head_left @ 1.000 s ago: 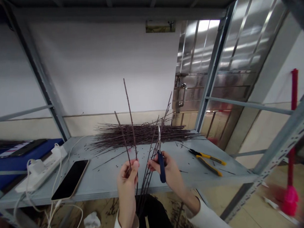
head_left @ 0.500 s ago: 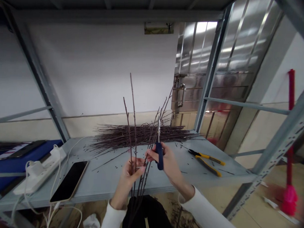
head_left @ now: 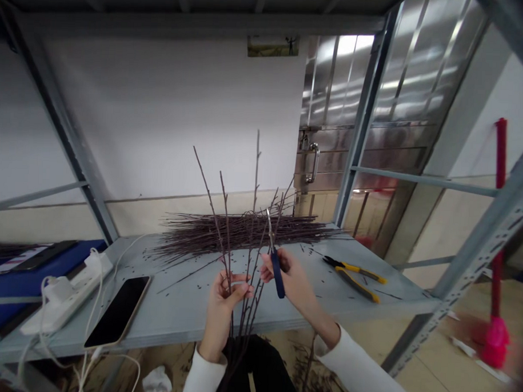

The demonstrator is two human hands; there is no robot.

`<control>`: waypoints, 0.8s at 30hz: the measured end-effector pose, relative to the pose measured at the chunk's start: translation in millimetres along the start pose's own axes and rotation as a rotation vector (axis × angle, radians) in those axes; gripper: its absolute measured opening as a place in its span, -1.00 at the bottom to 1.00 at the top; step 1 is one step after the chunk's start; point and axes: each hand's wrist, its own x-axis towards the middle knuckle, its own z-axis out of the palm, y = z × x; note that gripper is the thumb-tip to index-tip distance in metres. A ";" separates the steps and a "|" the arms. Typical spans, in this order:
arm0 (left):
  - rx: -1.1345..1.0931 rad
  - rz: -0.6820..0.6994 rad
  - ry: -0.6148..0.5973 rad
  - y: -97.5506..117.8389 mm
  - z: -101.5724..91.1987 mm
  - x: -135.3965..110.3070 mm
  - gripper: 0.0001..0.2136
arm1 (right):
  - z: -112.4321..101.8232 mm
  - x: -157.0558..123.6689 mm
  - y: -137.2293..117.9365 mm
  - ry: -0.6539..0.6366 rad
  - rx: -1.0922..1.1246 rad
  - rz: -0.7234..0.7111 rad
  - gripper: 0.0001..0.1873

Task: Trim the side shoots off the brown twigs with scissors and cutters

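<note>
Tipped further left than half a second ago, the twigs [head_left: 217, 223] rise from my left hand [head_left: 224, 300] above the near edge of the shelf [head_left: 175, 313], thumb and fingers clamped on them. My right hand [head_left: 295, 280] is curled around navy-handled scissors [head_left: 277, 274]; whether its fingertips also pinch a stem, I cannot tell. Beyond lies the twig pile [head_left: 226, 235] (a bristly heap), with pliers [head_left: 339, 266] to the right and a phone [head_left: 118, 311] near left.
</note>
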 end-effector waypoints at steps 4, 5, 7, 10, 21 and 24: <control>-0.007 -0.020 0.026 0.4 -0.8 0.4 -0.65 | -11.0 -1.5 11.4 0.049 -0.152 0.014 -0.58; -0.007 -0.024 0.027 0.3 -1.0 0.4 -0.65 | -13.1 -1.9 14.1 0.051 -0.182 0.014 -0.58; -0.010 -0.037 0.031 -0.3 -1.2 -0.2 -0.65 | -16.3 -3.4 18.3 0.045 -0.247 -0.002 -0.60; -0.016 -0.056 0.038 -0.8 -1.0 -1.8 -0.65 | -19.2 -8.1 19.3 0.039 -0.346 -0.052 -0.62; -0.007 -0.085 0.039 10.4 2.1 -7.6 -0.64 | -30.2 -31.4 5.0 -0.019 -0.634 -0.312 -0.67; -0.017 -0.097 0.039 11.5 3.1 -7.9 -0.63 | -37.0 -33.0 5.8 0.003 -0.756 -0.427 -0.66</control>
